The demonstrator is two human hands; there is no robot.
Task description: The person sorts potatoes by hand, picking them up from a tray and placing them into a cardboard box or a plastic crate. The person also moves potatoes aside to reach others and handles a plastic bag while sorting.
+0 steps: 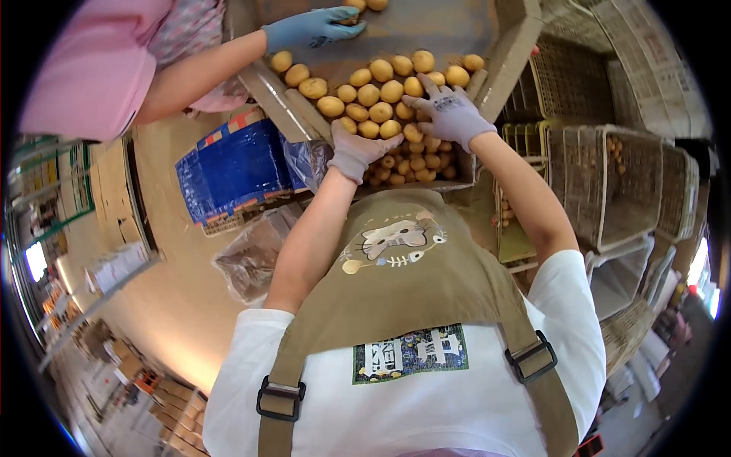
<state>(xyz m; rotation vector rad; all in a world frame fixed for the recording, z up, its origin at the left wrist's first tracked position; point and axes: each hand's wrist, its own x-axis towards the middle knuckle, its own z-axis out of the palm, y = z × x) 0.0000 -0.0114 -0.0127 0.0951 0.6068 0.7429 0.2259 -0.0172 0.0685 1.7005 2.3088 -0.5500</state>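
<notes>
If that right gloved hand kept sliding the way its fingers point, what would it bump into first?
The right hand points into the round yellow produce; the pieces beyond its fingertips would come first, probably touching them, though depth is unclear.

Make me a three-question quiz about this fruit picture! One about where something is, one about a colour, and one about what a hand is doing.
1. Where do the person's left hand and right hand rest?
A. on a keyboard
B. on the yellow fruits in the tray
C. in a sink

2. What colour is the co-worker's glove?
A. blue
B. red
C. black

3. How are the right hand's fingers?
A. curled in a fist
B. pinching a knife
C. spread out

Answers:
1 B, both gloved hands lie on the fruit pile.
2 A, the glove reaching in at the top is blue.
3 C, the fingers fan out over the fruits.
</notes>
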